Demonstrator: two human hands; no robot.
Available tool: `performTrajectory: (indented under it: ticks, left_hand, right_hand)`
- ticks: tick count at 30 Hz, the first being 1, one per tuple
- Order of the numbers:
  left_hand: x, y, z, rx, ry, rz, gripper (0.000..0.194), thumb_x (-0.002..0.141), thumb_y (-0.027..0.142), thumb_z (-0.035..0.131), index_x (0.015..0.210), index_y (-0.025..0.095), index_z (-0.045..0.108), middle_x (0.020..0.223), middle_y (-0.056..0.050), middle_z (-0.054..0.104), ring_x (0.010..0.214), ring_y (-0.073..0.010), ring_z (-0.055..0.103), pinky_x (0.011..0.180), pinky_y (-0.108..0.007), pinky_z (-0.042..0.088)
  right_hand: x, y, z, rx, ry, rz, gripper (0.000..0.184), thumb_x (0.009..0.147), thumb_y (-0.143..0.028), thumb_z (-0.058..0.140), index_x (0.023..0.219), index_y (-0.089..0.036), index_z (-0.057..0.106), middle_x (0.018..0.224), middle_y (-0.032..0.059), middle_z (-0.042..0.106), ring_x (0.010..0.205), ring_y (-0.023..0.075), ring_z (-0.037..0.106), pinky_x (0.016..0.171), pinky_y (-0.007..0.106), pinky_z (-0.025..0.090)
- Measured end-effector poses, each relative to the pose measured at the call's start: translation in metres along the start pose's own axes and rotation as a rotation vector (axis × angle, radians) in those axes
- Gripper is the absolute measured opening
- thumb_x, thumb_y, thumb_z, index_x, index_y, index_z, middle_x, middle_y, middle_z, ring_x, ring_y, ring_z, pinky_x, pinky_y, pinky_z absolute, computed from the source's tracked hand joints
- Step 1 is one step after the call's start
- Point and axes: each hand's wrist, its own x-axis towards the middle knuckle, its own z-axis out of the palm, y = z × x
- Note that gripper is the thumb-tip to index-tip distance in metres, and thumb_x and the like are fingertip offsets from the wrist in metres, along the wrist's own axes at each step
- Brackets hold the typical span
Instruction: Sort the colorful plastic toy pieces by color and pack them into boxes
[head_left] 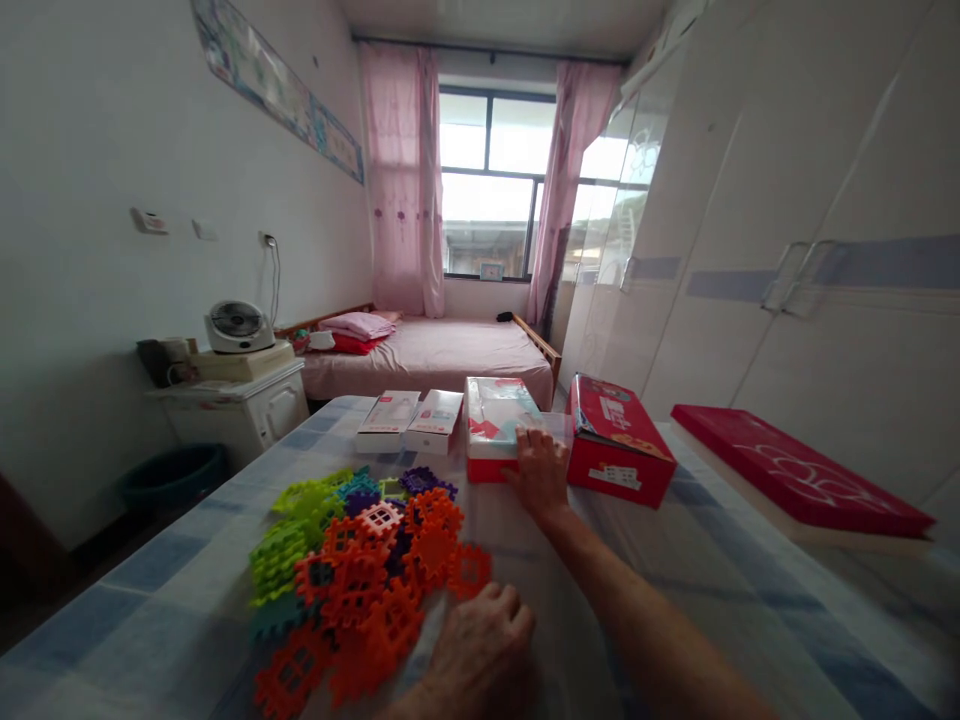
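My right hand (541,468) reaches forward to a red and white box (491,425), its thumb at the front face and its fingers bent over the right front corner. My left hand (487,635) rests low over the table, fingers curled in; anything beneath them is hidden. Just past its knuckles lies an orange plastic interlocking piece (470,570). That piece is at the right edge of a heap of notched interlocking building pieces (356,590), orange, lime green, teal and purple, some with window-like grids.
Behind the heap stand two small white boxes (388,420). A larger red box (621,440) is right of my right hand. The table has a blue and white checked cover (172,600). Beyond are a bed (450,350), a fan (240,326) on a cabinet, and wardrobes (750,200).
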Motion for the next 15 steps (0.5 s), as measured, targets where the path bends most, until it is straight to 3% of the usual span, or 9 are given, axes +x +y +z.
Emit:
performTrajectory:
  ticks: [6,10,13,15]
  left_hand:
    - [0.018,-0.012,0.04,0.048,0.262,0.022,0.016,0.074,0.011,0.054,0.085,0.019,0.061,0.092,-0.004,0.063,0.088,-0.0203,0.058,0.073,-0.03,0.051]
    - [0.018,-0.023,0.062,0.076,0.467,0.123,0.017,0.07,0.006,0.054,0.077,0.021,0.058,0.083,-0.001,0.062,0.077,-0.0176,0.058,0.065,-0.026,0.049]
    - [0.015,-0.029,0.066,0.086,0.558,0.204,0.019,0.074,0.005,0.051,0.081,0.023,0.056,0.083,0.0,0.061,0.077,-0.0158,0.058,0.063,-0.023,0.047]
    - [0.014,-0.032,0.064,0.088,0.58,0.232,0.019,0.077,0.006,0.048,0.083,0.023,0.055,0.083,0.001,0.061,0.077,-0.0146,0.059,0.062,-0.021,0.047]
  right_hand:
    - [0.016,-0.014,0.009,0.033,-0.036,0.091,0.054,0.078,-0.04,0.06,0.124,-0.013,0.049,0.117,0.0157,0.053,0.108,0.0303,0.042,0.09,0.048,0.03]
    - [0.008,-0.011,0.001,0.116,0.009,0.037,0.054,0.079,-0.037,0.058,0.127,-0.017,0.046,0.129,0.0146,0.047,0.121,0.0301,0.035,0.097,0.048,0.026]
    - [-0.012,0.018,-0.019,0.21,0.142,-0.025,0.048,0.083,-0.031,0.053,0.128,-0.019,0.043,0.13,0.0109,0.047,0.123,0.0241,0.035,0.101,0.041,0.025]
    - [-0.027,0.057,-0.037,0.222,0.236,0.015,0.042,0.085,-0.028,0.048,0.125,-0.019,0.044,0.125,0.0101,0.051,0.119,0.0214,0.04,0.1,0.038,0.027]
